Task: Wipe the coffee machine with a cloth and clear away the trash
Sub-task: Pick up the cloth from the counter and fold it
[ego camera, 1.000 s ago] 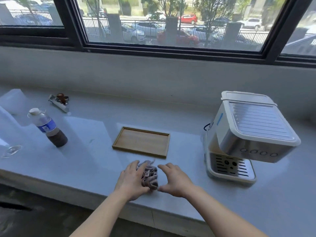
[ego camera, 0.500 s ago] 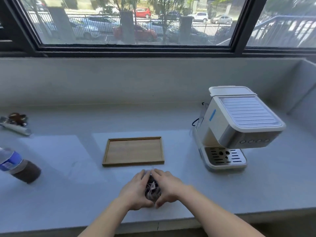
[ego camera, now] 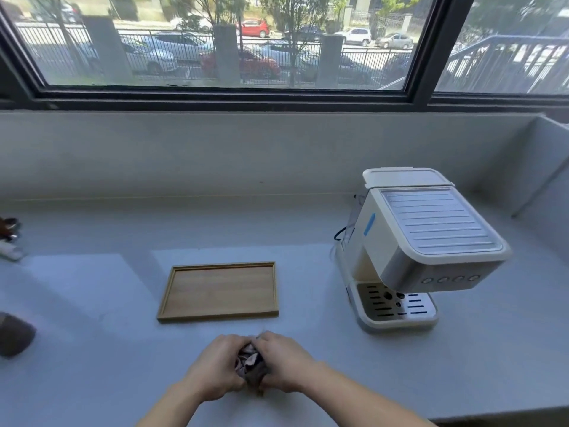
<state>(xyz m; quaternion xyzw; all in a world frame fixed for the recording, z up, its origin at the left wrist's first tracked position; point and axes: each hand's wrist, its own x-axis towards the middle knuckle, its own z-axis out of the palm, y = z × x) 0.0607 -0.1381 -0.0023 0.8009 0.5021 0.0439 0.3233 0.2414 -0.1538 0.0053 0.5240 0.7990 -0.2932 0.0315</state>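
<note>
Head | left hand (ego camera: 215,369), right hand (ego camera: 284,363) grip cloth (ego camera: 251,363) (just before tray (ego camera: 220,288))

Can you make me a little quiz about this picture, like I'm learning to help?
1. The left hand and right hand together grip: A) a cup, B) a crumpled cloth, C) a spoon.
2. True or false: a cup stands on the wooden tray.
3. Fill in: seen from the head camera, the coffee machine stands to the ___ of the wooden tray.

Key: 1 B. 2 False, nothing is on it. 3 right.
</note>
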